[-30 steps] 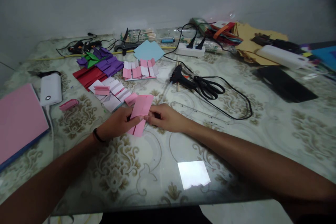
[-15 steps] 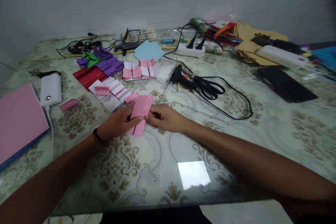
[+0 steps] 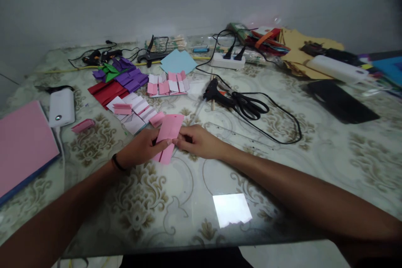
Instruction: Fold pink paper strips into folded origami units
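Fingers [image 3: 162,146] of our left hand [image 3: 143,146] and right hand [image 3: 198,141] are pinching the folded pink paper [image 3: 170,127] over the bench [image 3: 201,180]; its long axis is running away from us, far end slanting right. We are finding the white power bank's [image 3: 64,104] round mark [image 3: 58,117] unreadable.

A table [image 3: 194,222] with a glossy, cream top patterned in brown scrollwork carries a black glue gun [image 3: 219,95], its cable [image 3: 241,101] looping to the right of the gun, and a flat black slab [image 3: 343,102] well farther right. Behind the gun sits a white power strip [image 3: 228,62]; to its left lie folded pink-and-white papers [image 3: 168,85], light blue sheets [image 3: 178,63] and red folded paper [image 3: 108,93] — and, much farther left, a white power bank [image 3: 63,105] and a pink-topped stack [image 3: 27,146].
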Available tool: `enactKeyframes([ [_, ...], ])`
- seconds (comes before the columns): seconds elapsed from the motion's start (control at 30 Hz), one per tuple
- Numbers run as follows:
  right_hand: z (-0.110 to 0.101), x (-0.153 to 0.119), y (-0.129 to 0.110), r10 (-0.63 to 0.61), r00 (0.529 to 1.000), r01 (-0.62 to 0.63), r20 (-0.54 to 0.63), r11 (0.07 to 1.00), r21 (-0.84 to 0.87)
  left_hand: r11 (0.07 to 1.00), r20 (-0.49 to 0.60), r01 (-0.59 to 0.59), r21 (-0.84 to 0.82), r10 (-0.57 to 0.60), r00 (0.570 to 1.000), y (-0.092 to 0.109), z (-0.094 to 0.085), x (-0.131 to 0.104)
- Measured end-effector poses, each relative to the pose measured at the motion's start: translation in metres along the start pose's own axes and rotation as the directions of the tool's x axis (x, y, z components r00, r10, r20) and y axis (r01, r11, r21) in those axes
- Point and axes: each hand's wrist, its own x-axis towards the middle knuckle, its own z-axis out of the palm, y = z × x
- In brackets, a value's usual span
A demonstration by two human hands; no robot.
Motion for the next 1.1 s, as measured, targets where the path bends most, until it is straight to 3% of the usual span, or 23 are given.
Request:
enactKeyframes([
  [1.1, 0.0001, 0.0002, 0.0014, -0.012, 1.000, 0.012, -0.006, 1.000, 0.011, 1.000, -0.001, 0.008, -0.004, -0.008, 1.000, -0.0020, 0.0003, -0.0007],
])
